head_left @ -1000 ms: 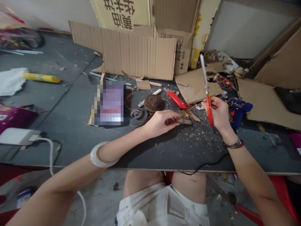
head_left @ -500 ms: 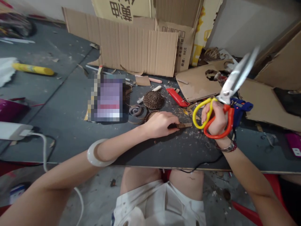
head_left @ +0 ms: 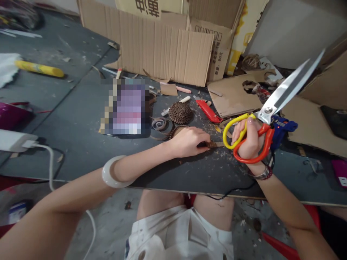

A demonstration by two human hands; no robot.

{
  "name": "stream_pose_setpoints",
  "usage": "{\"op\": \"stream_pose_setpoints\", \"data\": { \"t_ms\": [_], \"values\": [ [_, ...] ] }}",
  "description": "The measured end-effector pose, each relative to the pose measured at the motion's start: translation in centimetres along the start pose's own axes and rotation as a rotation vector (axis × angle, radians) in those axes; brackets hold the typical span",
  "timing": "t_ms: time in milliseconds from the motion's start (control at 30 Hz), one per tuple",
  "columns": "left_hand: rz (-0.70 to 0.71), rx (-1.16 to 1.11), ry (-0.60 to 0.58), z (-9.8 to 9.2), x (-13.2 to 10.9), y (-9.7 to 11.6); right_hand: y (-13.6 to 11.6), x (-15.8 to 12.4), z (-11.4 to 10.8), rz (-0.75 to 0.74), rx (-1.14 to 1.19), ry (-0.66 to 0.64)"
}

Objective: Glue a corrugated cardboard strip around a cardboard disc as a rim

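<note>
My left hand (head_left: 189, 142) rests low on the dark table, its thumb and fingers pinching a narrow corrugated cardboard strip (head_left: 217, 144) that points to the right. Partly hidden behind that hand is a ring of coiled cardboard (head_left: 176, 130). My right hand (head_left: 251, 141) is wrapped around scissors (head_left: 268, 110) with one yellow and one red handle; the blades point up and to the right, away from the strip. Just beyond my left hand sit a domed coil of corrugated cardboard (head_left: 181, 112) and a loose paper spiral (head_left: 159, 124).
A red utility knife (head_left: 208, 110) lies behind the hands, near a cut cardboard sheet (head_left: 233, 92). A blurred-out phone (head_left: 128, 106) is at left. Upright cardboard (head_left: 165, 50) lines the back. A blue tool (head_left: 283, 130) lies beyond my right hand; scraps litter the table (head_left: 81, 119).
The scissors have swung slightly right and lower at the tips, and their blades look a little more parted. My left hand keeps its pinch on the strip. The whole view has shifted slightly.
</note>
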State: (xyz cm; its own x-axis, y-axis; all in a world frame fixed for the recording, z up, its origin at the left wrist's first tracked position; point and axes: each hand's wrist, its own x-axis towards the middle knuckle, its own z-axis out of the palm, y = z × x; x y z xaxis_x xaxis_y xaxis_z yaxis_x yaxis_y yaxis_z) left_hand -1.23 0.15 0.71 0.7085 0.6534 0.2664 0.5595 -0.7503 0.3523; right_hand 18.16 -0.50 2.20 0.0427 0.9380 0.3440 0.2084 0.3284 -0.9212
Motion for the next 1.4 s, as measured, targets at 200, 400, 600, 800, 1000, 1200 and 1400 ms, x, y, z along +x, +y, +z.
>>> {"op": "stream_pose_setpoints", "data": {
  "t_ms": [200, 400, 600, 800, 1000, 1200, 1400],
  "values": [
    [0.011, -0.035, 0.007, -0.2, 0.1, 0.0, 1.8, -0.6, 1.2, 0.084, -0.097, -0.135],
    [-0.008, -0.015, -0.012, 0.1, 0.0, -0.1, -0.4, -0.1, -0.1, -0.024, 0.003, 0.045],
    [-0.002, -0.030, 0.013, 0.3, -0.1, -0.3, 1.4, 0.0, 0.4, 0.075, -0.092, -0.114],
    [-0.001, -0.025, 0.011, 0.2, -0.1, -0.2, -0.3, -0.3, -0.3, 0.012, -0.101, -0.039],
    [-0.010, -0.019, 0.006, 0.1, -0.1, -0.1, 1.0, 0.2, -0.1, -0.027, -0.198, -0.066],
    [-0.011, -0.036, 0.001, 0.1, -0.1, -0.2, 1.6, -0.2, 0.0, 0.044, -0.206, -0.102],
    [-0.011, -0.029, 0.002, 0.2, -0.2, -0.2, -0.1, -0.1, -1.0, 0.027, -0.079, -0.049]
  ]
}}
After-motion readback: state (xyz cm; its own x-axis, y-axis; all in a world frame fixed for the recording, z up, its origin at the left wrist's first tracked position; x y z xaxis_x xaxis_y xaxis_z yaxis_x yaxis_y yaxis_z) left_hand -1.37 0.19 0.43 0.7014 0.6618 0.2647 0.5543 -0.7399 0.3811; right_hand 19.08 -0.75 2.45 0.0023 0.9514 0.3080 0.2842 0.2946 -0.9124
